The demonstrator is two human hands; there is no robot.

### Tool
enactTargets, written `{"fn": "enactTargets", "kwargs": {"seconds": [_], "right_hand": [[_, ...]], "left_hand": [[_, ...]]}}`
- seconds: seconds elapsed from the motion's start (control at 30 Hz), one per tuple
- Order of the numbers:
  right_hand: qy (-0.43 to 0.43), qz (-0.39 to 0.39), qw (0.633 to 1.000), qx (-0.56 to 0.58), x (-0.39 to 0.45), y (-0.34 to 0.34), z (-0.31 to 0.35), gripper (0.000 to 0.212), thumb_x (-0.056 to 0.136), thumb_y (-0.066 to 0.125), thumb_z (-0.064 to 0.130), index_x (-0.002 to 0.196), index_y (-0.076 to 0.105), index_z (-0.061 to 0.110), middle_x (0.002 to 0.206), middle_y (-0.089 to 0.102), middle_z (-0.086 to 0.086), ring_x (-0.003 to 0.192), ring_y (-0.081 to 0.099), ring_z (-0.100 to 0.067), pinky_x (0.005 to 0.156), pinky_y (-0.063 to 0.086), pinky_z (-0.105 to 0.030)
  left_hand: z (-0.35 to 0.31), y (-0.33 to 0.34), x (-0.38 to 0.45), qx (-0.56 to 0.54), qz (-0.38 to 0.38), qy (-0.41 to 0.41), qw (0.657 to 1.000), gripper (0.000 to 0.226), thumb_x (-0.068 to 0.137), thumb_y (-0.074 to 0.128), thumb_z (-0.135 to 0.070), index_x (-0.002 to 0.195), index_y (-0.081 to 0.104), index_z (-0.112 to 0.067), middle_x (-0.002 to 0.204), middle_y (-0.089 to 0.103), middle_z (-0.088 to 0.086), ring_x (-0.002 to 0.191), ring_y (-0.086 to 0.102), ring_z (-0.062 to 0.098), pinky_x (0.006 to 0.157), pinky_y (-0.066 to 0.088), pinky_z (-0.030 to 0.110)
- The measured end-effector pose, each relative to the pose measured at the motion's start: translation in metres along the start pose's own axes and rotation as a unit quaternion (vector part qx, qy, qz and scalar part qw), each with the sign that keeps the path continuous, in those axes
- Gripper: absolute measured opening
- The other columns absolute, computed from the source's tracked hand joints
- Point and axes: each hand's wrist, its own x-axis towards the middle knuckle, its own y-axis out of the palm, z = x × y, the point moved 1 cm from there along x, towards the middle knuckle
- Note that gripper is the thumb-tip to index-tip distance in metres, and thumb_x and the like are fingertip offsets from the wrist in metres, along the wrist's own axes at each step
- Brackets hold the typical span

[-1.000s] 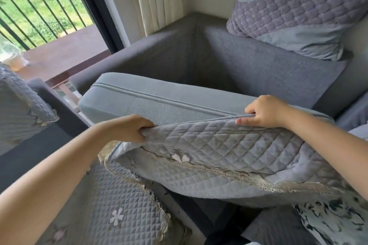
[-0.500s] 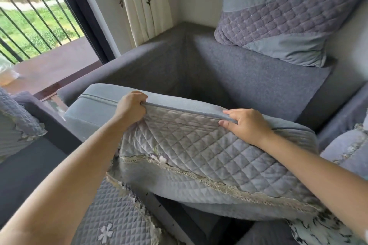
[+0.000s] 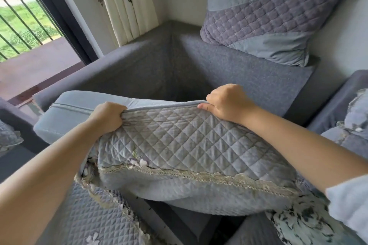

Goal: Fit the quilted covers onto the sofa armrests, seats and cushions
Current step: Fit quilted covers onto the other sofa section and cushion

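Observation:
A pale blue seat cushion (image 3: pixel 75 103) is tipped up on its edge in front of me, over the open grey sofa base (image 3: pixel 249 77). A grey quilted cover (image 3: pixel 179 141) with a lace trim and small flowers drapes over its near face. My left hand (image 3: pixel 107 117) grips the cover's top hem at the cushion's upper edge. My right hand (image 3: pixel 227 103) pinches the same hem further right, index finger lying along the piping. The cushion's left end is bare.
A quilted purple and blue pillow (image 3: pixel 274 18) leans on the sofa back at the upper right. Another quilted cover (image 3: pixel 95 223) lies at the lower left, more covered cushions (image 3: pixel 352 125) at the right. A curtain (image 3: pixel 123 2) and balcony door (image 3: pixel 29 26) stand behind the left armrest.
Both hands have pulled the cover's hem upward from the cushion's near face to its top edge. The quilted cover now spreads over most of the near face.

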Motion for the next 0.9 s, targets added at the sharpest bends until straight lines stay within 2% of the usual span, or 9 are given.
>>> {"fn": "enactTargets", "kwargs": {"seconds": [0.07, 0.13, 0.27, 0.4, 0.53, 0.67, 0.73, 0.8, 0.9], "right_hand": [[0.025, 0.022, 0.999, 0.025, -0.002, 0.016, -0.004, 0.050, 0.082, 0.045, 0.040, 0.048, 0.058, 0.007, 0.050, 0.056, -0.005, 0.042, 0.056, -0.022, 0.041, 0.040, -0.019], [0.105, 0.089, 0.987, 0.076, -0.005, 0.024, -0.003, 0.048, 0.092, 0.043, 0.043, 0.064, 0.060, 0.007, 0.076, 0.064, -0.008, 0.073, 0.064, -0.029, 0.060, 0.046, -0.029], [0.165, 0.257, 0.945, 0.113, -0.005, 0.023, -0.006, 0.052, 0.096, 0.036, 0.043, 0.051, 0.034, 0.018, 0.057, 0.040, 0.003, 0.070, 0.045, -0.022, 0.065, 0.031, -0.026], [0.127, 0.194, 0.961, 0.153, -0.009, 0.030, 0.000, 0.058, 0.095, 0.044, 0.037, 0.043, 0.027, 0.016, 0.045, 0.031, 0.002, 0.046, 0.031, -0.012, 0.051, 0.024, -0.030], [0.120, 0.179, 0.964, 0.154, -0.015, 0.031, -0.001, 0.060, 0.093, 0.045, 0.041, 0.042, 0.027, 0.017, 0.043, 0.031, 0.004, 0.045, 0.034, -0.016, 0.046, 0.022, -0.024], [0.160, 0.223, 0.957, 0.089, -0.005, 0.023, 0.003, 0.048, 0.096, 0.036, 0.039, 0.055, 0.034, 0.015, 0.060, 0.043, 0.001, 0.072, 0.050, -0.025, 0.061, 0.032, -0.029], [0.167, 0.222, 0.959, 0.062, 0.004, 0.020, 0.020, 0.035, 0.097, 0.032, 0.037, 0.075, 0.039, 0.012, 0.085, 0.055, -0.006, 0.088, 0.055, -0.029, 0.067, 0.036, -0.032], [0.154, 0.229, 0.961, 0.031, 0.019, 0.025, 0.042, 0.031, 0.097, 0.032, 0.038, 0.098, 0.044, 0.009, 0.112, 0.055, -0.013, 0.104, 0.053, -0.031, 0.077, 0.039, -0.036], [0.179, 0.260, 0.949, 0.012, 0.054, 0.044, 0.080, 0.044, 0.096, 0.031, 0.044, 0.113, 0.043, 0.006, 0.124, 0.050, -0.016, 0.115, 0.047, -0.033, 0.091, 0.038, -0.040]], "left_hand": [[-0.004, -0.002, 0.005, -0.002, 0.007, -0.004, 1.000, 0.040, 0.084, 0.045, -0.004, 0.119, 0.061, -0.015, 0.124, 0.059, 0.013, 0.114, 0.053, 0.033, 0.092, 0.042, 0.032], [-0.010, -0.004, 0.009, -0.006, 0.007, -0.003, 1.000, 0.038, 0.083, 0.045, -0.003, 0.116, 0.062, -0.013, 0.121, 0.060, 0.015, 0.111, 0.053, 0.034, 0.090, 0.043, 0.032], [-0.012, -0.005, 0.009, -0.015, 0.003, -0.006, 1.000, 0.033, 0.082, 0.046, -0.002, 0.107, 0.065, -0.010, 0.113, 0.061, 0.018, 0.104, 0.055, 0.035, 0.083, 0.044, 0.032], [-0.003, -0.010, 0.003, -0.046, 0.019, -0.015, 0.999, 0.032, 0.080, 0.045, 0.001, 0.103, 0.065, -0.009, 0.111, 0.061, 0.017, 0.102, 0.054, 0.033, 0.080, 0.043, 0.029], [-0.006, -0.015, 0.000, -0.072, 0.026, -0.001, 0.997, 0.032, 0.081, 0.043, 0.002, 0.103, 0.064, -0.007, 0.111, 0.060, 0.017, 0.102, 0.053, 0.032, 0.077, 0.040, 0.028], [0.010, -0.006, -0.006, -0.100, 0.002, 0.020, 0.995, 0.027, 0.077, 0.046, 0.004, 0.099, 0.061, -0.003, 0.104, 0.060, 0.019, 0.098, 0.053, 0.034, 0.073, 0.038, 0.030], [0.025, -0.002, -0.007, -0.121, 0.003, 0.045, 0.992, 0.028, 0.079, 0.050, 0.000, 0.104, 0.061, -0.003, 0.108, 0.061, 0.015, 0.101, 0.053, 0.032, 0.078, 0.039, 0.029], [0.038, 0.000, -0.007, -0.132, -0.008, 0.063, 0.989, 0.031, 0.081, 0.058, -0.011, 0.112, 0.060, -0.006, 0.115, 0.060, 0.011, 0.104, 0.053, 0.029, 0.083, 0.039, 0.028], [0.063, 0.005, -0.015, -0.153, -0.042, 0.039, 0.987, 0.041, 0.080, 0.065, -0.036, 0.114, 0.059, -0.013, 0.118, 0.056, 0.005, 0.104, 0.053, 0.025, 0.085, 0.042, 0.030]]}}
